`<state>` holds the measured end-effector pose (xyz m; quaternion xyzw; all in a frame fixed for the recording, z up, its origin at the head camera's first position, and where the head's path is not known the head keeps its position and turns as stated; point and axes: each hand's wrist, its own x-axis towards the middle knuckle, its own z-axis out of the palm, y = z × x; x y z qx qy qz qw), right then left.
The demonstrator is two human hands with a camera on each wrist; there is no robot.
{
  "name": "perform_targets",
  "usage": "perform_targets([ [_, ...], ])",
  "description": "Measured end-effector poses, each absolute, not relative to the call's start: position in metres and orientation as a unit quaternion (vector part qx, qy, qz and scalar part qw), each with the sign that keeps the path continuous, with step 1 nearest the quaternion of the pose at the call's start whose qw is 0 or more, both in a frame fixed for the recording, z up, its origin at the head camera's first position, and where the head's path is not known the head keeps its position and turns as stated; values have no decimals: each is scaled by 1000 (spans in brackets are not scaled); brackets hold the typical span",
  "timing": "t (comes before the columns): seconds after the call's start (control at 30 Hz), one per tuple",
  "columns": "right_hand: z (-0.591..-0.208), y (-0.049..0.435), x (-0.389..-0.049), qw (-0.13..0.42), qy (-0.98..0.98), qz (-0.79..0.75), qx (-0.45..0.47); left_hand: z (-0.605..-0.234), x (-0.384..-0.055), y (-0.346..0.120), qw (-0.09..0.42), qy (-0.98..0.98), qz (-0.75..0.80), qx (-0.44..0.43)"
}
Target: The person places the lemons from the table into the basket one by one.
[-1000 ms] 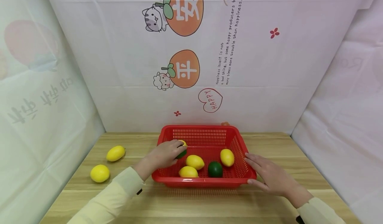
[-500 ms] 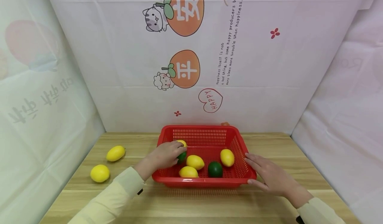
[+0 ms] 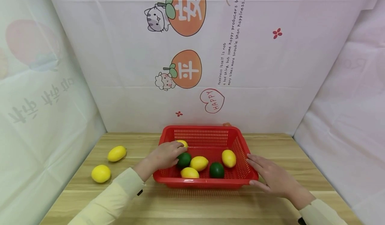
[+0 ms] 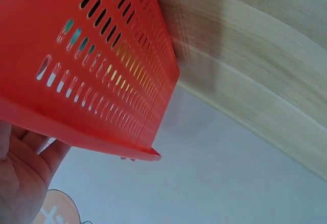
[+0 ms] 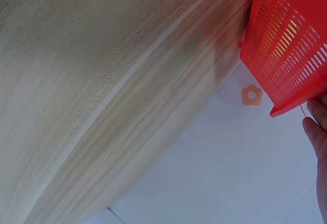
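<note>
My left hand (image 3: 165, 154) reaches over the left rim of a red plastic basket (image 3: 207, 181), its fingers loosely bent. Beside its thumb and fingers lies a dark green round fruit (image 3: 184, 160), now showing almost whole. Behind the fingertips, a lemon (image 3: 182, 143) is partly covered by the hand. Against the basket's right rim my right hand (image 3: 272, 178) rests with straight fingers, thumb at the front corner. In the left wrist view, the left hand (image 4: 23, 183) is at the rim, its fingertips hidden behind the basket wall.
Inside the basket are further lemons (image 3: 199, 163) and another dark green fruit (image 3: 217, 170). Two lemons, one farther back (image 3: 117, 153) and one nearer (image 3: 101, 174), lie on the wooden table (image 3: 192, 208) at left. A printed white cloth (image 3: 135, 111) stands behind.
The dark green fruit by my left hand has come out from under the fingers toward the front right. The lemon beside it has shifted slightly right. My right hand stays put.
</note>
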<state>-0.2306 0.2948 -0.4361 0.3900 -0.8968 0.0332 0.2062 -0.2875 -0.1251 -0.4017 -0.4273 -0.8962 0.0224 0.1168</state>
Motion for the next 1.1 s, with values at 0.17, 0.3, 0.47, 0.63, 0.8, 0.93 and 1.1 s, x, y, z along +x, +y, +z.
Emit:
perform_targets([
  [0.17, -436, 295, -230, 202, -899, 32, 388, -402, -288, -126, 124, -895, 16, -429],
  [0.3, -436, 295, -230, 203, -898, 34, 388, -399, -286, -126, 130, -893, 1, -431],
  [0.47, -437, 295, -231, 207, -896, 34, 391, -394, -285, -128, 145, -890, -8, -432],
  [0.63, -438, 296, -231, 206, -897, 34, 390, -386, -284, -133, 154, -895, -16, -419],
  [0.8, -438, 295, -230, 201, -899, 36, 387, -378, -284, -138, 157, -896, -20, -415],
  [0.93, -437, 295, -230, 200, -900, 36, 385, -373, -284, -143, 173, -893, -19, -415],
  [1.1, -437, 295, -230, 200, -900, 33, 385, -369, -286, -153, 206, -886, -18, -414],
])
